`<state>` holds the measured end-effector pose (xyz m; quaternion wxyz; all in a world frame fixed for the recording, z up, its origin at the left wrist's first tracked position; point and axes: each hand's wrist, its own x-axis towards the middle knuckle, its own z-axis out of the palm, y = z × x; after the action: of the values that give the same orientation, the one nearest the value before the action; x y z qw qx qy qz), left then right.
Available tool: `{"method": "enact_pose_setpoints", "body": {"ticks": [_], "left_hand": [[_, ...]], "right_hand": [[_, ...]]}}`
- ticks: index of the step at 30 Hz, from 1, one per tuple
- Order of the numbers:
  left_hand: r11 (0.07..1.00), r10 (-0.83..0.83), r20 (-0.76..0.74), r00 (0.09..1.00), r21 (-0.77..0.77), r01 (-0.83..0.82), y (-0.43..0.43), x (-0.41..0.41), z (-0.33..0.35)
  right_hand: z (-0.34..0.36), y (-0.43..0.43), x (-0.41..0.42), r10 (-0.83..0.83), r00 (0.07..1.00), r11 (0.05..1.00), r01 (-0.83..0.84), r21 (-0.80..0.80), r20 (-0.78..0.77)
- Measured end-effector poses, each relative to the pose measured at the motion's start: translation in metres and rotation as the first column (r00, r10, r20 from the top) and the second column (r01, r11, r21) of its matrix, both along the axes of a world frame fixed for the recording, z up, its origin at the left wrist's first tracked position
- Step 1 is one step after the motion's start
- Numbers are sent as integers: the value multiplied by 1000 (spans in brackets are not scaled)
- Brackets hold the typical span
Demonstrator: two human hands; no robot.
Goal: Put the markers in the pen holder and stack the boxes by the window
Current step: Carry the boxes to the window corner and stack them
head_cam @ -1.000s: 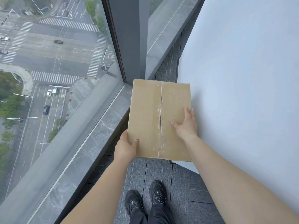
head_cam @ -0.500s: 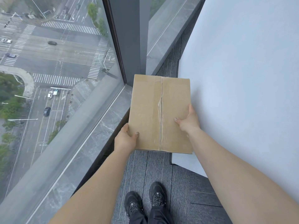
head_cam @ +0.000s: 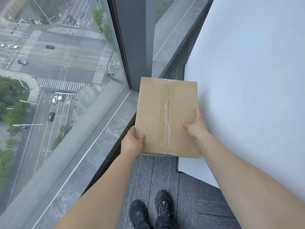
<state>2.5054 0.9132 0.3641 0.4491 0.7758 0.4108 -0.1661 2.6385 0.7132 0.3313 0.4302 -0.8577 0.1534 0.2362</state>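
A brown cardboard box (head_cam: 156,113), taped along its middle seam, is held level in front of me, above the floor between the window sill and a white wall. My left hand (head_cam: 132,142) grips its near left corner, thumb on top. My right hand (head_cam: 195,124) holds its right edge, thumb on the top face. No markers, pen holder or other boxes are in sight; whatever lies under the box is hidden.
A grey marble window sill (head_cam: 99,146) runs along the left under a large window (head_cam: 57,71) with a dark frame post (head_cam: 137,47). A white wall panel (head_cam: 247,88) stands close on the right. Grey carpet floor (head_cam: 156,176) and my black shoes (head_cam: 151,210) are below.
The box has moved slightly forward toward the window corner. My right hand has slid from the top face out to the box's right edge; my left hand keeps its hold.
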Motion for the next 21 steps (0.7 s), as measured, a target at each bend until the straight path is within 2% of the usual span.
{"method": "enact_pose_setpoints", "body": {"ticks": [10,18,21], "left_hand": [[1000,-1,49,999,19,0,-1,-3,-6],[998,-54,-18,998,-39,53,-9,-11,7],[994,-66,-68,995,-92,59,-11,-18,17]], "right_hand": [[0,-1,5,16,1000,1000,-16,2,13],[16,7,-7,89,995,989,-83,-122,44],[31,13,-14,92,995,989,-87,-117,38]]}}
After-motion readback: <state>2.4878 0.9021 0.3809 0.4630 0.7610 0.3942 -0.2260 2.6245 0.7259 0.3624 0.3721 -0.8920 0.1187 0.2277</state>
